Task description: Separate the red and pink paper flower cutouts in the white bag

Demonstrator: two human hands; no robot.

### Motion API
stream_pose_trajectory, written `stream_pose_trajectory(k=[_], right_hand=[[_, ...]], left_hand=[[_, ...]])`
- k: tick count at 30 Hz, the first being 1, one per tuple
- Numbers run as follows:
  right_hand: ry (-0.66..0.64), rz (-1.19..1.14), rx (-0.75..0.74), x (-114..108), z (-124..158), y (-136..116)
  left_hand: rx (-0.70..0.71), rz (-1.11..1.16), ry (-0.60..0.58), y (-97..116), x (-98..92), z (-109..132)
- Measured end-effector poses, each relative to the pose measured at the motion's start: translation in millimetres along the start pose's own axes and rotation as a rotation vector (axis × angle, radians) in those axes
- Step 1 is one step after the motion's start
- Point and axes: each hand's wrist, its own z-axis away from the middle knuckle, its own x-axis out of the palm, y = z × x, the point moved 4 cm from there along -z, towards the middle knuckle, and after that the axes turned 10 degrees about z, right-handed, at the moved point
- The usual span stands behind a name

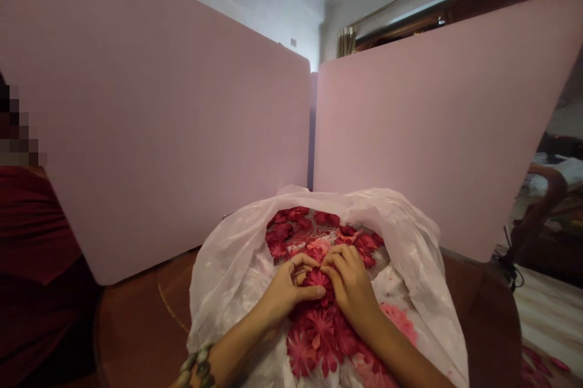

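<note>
- Bare forearms (237, 354) reach in from the bottom edge, with a bracelet of grey-green beads (197, 367) on the left wrist.
- Left hand (286, 294) is half-closed and cupped, its thumb lying across a crimson layered flower cut-out (317, 279).
- Right hand (350, 285) is curled too, its fingertips meeting those of the left hand above the same flower. Whether either hand truly grips it, I cannot tell.
- A heap of crimson and pink flower cut-outs (319, 330) lies under both hands, inside a white translucent plastic bag (228, 272) with its mouth folded open. Their material is hard to tell.
- That bag rests on a round brown wooden tabletop (136, 321), with two pale pink partition boards (437, 121) standing beyond it.
- A person in dark red clothing (31, 242) sits at the left edge, apart from the hands. A few loose red flowers (540, 360) lie on the pale floor at lower right.
- Risks: a hard tug could drag the slippery bag across the tabletop and spill flowers over its edge. Interlocked petals could lift neighbouring flowers, the bracelet could snag the thin plastic, and firm pressure could crease the crimson flower.
</note>
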Motion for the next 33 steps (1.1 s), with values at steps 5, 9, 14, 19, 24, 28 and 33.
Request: stream_pose_trajectory(k=[5,9,14,19,24,28,33], right_hand=[[0.004,0.070,-0.071,-2,0,-8],[0.039,0.085,-0.161,-5,2,-18],[0.084,0.069,-0.115,-6,2,-16],[0.120,0.006,0.028,-6,2,-2],[0.107,-0.119,0.292,-6,1,17],[0.072,-0.192,0.403,-5,-2,25],[0.022,-0.262,0.417,-2,-3,25]], left_hand=[[0.058,-0.119,0.089,1,-7.1,-4],[0.203,-0.222,0.181,15,-7.5,1],[0.301,-0.471,0.057,21,2.4,5],[0.280,-0.500,0.084,13,-4.9,-1],[0.252,-0.497,0.104,13,-8.8,-4],[0.219,-0.491,0.093,16,-5.5,-2],[0.155,-0.395,0.086,15,0.5,1]])
